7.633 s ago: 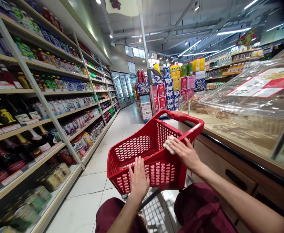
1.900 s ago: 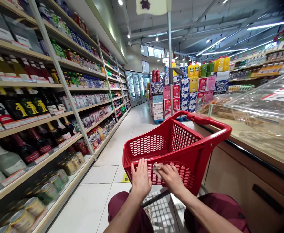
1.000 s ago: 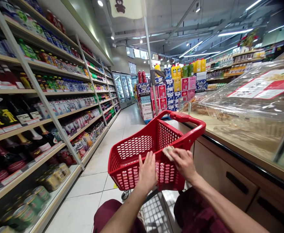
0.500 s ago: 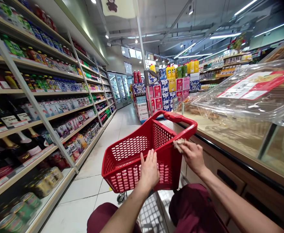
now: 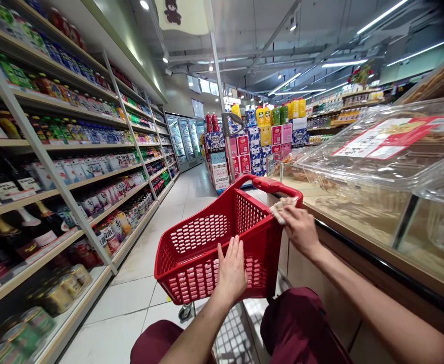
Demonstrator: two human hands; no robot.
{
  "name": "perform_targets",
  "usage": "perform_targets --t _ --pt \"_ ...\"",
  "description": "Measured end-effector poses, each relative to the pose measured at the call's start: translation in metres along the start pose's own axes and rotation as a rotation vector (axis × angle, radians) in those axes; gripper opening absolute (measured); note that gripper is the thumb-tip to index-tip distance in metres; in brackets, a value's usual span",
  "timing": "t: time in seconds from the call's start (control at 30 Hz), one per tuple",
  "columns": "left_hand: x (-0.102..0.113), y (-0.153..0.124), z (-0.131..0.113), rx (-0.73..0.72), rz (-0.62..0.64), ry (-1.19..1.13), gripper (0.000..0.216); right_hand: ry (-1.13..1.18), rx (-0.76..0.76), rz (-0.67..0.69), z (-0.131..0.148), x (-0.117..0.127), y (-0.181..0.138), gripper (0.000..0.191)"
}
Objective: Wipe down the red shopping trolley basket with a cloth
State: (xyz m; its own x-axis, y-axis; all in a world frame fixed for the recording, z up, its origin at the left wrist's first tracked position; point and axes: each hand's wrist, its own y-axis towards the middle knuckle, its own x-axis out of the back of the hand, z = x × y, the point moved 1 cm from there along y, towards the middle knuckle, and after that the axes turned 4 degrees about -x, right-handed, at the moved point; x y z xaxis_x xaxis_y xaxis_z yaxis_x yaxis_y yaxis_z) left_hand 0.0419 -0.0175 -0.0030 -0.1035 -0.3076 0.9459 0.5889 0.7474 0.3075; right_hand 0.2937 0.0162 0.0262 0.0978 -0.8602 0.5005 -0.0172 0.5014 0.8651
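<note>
A red plastic shopping cart with perforated sides stands in front of my knees. My left hand lies flat against its near side, fingers stretched out and close to the upper rim. With my right hand I grip a crumpled, off-white cloth, pressed on the cart's rim just below the red handle. Part of the cloth is hidden under my fingers.
Shelves of bottles and cans line the left side. At right stands a counter with clear plastic food packs. Stacked drink boxes and a grey pole rise behind the cart. Tiled floor runs along the shelves.
My right hand has moved up a little along the cart's rim with the cloth, and more of the cloth shows. My left hand stays at the cart's side. The view has shifted slightly.
</note>
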Motion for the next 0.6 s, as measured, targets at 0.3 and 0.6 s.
perform_targets --t 0.3,0.6 --pt "-0.011 -0.007 0.003 0.047 -0.045 0.04 0.066 -0.115 -0.06 0.025 0.0 0.008 0.02 0.031" --pt "-0.008 -0.015 0.007 0.078 -0.033 -0.014 0.067 -0.109 0.007 0.034 0.006 0.008 0.015 0.033"
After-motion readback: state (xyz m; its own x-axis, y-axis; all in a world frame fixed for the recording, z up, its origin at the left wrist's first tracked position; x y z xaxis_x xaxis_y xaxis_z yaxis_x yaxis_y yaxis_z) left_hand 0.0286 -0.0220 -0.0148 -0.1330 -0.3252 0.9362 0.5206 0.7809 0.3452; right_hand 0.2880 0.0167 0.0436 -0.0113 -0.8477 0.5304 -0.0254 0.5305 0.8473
